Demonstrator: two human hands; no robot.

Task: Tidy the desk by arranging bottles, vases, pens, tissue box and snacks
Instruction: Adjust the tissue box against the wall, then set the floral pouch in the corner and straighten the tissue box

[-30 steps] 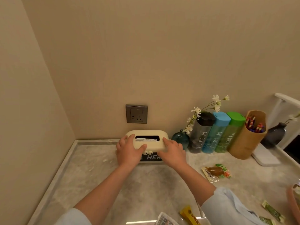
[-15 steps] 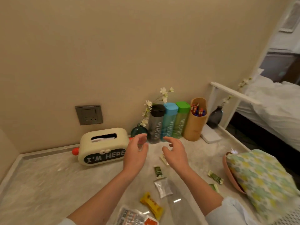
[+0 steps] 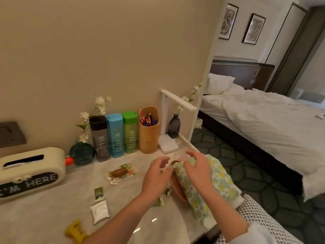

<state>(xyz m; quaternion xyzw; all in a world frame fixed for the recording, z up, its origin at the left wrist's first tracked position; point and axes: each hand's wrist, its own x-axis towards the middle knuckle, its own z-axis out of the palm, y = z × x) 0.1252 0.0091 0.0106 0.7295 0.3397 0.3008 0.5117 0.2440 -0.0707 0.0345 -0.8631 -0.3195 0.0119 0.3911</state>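
Note:
The cream tissue box [image 3: 31,171] reading "I'M HERE" stands at the left by the wall. Beside it are a round green vase [image 3: 81,154] with white flowers, then black [image 3: 100,138], blue [image 3: 115,135] and green [image 3: 130,132] bottles and a wooden pen holder [image 3: 149,132]. A grey vase [image 3: 174,125] stands further right. Snack packets lie loose on the marble desk [image 3: 44,217]: a brown one [image 3: 121,172], a green one [image 3: 98,192], a silver one [image 3: 100,211] and a yellow one [image 3: 75,231]. My left hand [image 3: 155,176] and right hand [image 3: 197,169] hover with relaxed fingers over a floral-lined basket [image 3: 207,184], holding nothing.
A white lamp base [image 3: 168,145] with a white frame stands behind the basket. A wall socket [image 3: 10,133] is at the far left. The desk's right edge drops to a patterned carpet [image 3: 246,164], with a bed [image 3: 263,117] beyond. A woven chair back [image 3: 260,215] is at the lower right.
Both hands let go of the tissue box and moved right, now over the floral basket. The view swung right, bringing the bed and basket into sight.

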